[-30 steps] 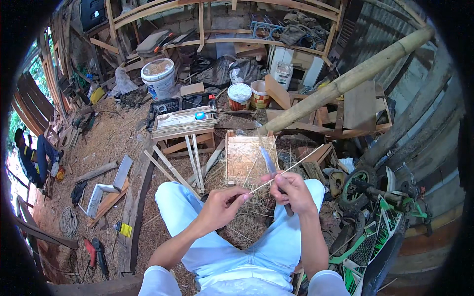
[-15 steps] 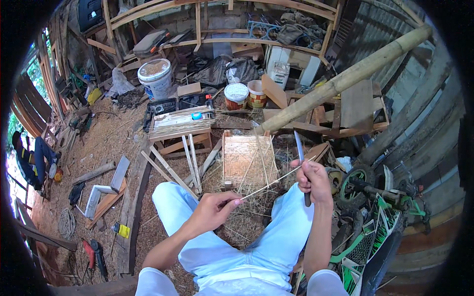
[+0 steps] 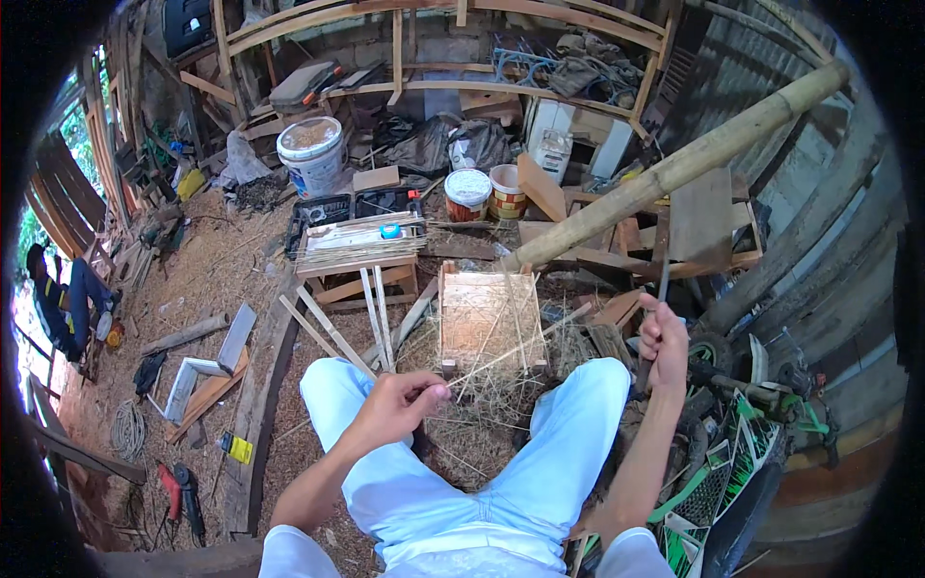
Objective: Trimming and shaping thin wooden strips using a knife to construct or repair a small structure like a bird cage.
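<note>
My left hand (image 3: pixel 400 409) is closed over my left knee, pinching one end of a thin pale bamboo strip (image 3: pixel 520 345). The strip slants up to the right, its far end free above the shavings. Out to the right, beyond my right knee, my right hand (image 3: pixel 665 347) grips a knife (image 3: pixel 664 275) by its handle. The blade points away from me and stands apart from the strip. In front of my knees a small wooden box-like stand (image 3: pixel 485 318) sits among loose slivers and shavings.
A thick bamboo pole (image 3: pixel 674 173) slants in from the upper right to the stand. Thin strips and a blue tape roll (image 3: pixel 389 232) lie on a low bench. Buckets (image 3: pixel 310 154) stand behind. A green bicycle (image 3: pixel 708 482) lies at my right. Another person (image 3: pixel 72 299) sits far left.
My right hand has swung right with the knife, away from the strip. My left hand has shifted slightly left, still holding the strip. The whole view has moved a little.
</note>
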`<state>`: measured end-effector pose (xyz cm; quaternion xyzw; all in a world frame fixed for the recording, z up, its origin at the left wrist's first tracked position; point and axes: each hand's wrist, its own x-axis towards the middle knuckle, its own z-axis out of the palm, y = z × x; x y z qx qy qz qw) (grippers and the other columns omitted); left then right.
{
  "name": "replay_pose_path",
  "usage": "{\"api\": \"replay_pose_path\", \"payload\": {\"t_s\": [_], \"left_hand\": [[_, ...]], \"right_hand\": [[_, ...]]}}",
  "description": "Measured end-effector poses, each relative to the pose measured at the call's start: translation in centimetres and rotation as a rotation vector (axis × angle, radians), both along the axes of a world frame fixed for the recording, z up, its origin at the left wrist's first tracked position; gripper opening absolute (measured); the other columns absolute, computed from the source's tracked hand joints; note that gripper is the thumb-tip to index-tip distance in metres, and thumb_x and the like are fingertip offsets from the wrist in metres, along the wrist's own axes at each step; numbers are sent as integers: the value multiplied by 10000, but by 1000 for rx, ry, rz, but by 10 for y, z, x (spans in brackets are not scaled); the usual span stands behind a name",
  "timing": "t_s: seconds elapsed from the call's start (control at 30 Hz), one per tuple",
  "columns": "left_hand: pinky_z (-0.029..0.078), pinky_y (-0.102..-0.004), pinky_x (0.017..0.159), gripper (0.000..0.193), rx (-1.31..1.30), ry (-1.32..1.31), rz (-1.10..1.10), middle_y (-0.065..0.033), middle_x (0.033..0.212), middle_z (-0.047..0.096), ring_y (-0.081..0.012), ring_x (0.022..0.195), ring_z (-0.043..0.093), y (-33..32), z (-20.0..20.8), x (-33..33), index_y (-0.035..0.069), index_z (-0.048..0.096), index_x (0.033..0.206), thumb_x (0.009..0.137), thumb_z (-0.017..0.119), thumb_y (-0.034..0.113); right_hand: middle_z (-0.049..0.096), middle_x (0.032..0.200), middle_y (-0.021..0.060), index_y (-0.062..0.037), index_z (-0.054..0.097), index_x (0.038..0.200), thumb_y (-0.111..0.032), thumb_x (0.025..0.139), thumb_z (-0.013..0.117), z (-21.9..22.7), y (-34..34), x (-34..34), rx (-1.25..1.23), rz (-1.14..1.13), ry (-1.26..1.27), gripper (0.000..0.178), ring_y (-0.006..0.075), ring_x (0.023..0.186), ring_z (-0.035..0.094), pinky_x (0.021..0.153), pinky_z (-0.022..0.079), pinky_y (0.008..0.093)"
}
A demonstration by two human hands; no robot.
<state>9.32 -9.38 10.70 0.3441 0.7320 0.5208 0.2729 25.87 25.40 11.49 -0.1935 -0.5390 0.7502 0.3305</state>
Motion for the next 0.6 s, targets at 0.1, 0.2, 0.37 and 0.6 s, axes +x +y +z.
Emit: {"api": "replay_pose_path", "payload": {"t_s": [0.1, 0.2, 0.37, 0.6], "left_hand": [[391, -216, 596, 199, 39, -41, -2, 7, 744, 609, -46, 665, 479, 16, -8, -4, -8, 652, 914, 924, 563, 170], [369, -214, 570, 191, 92, -41, -22, 33, 703, 546, -37, 640, 444, 38, -21, -3, 4, 644, 924, 934, 541, 165], [402, -233, 576, 164, 86, -80, -121, -9, 731, 603, -53, 641, 475, 50, -17, 4, 1, 644, 948, 915, 539, 122], [378, -200, 612, 246, 116, -170, -197, 39, 742, 548, -40, 677, 458, 25, -31, -9, 8, 634, 908, 943, 550, 236]], "right_hand": [[381, 565, -77, 11, 480, 1264, -331, 953, 490, 1, -44, -16, 57, 316, -76, 462, -10, 423, 302, 353, 219, 159], [387, 550, -60, 12, 410, 1333, -347, 959, 475, -9, -105, -38, -52, 582, -76, 523, 13, 418, 296, 360, 222, 182], [389, 560, -46, 15, 440, 1302, -341, 969, 460, -16, -132, -56, -206, 739, -90, 488, 21, 427, 278, 373, 213, 187], [401, 570, -37, 35, 530, 1105, -288, 981, 448, -16, -68, -37, -173, 556, -73, 355, 17, 437, 292, 357, 222, 177]]}}
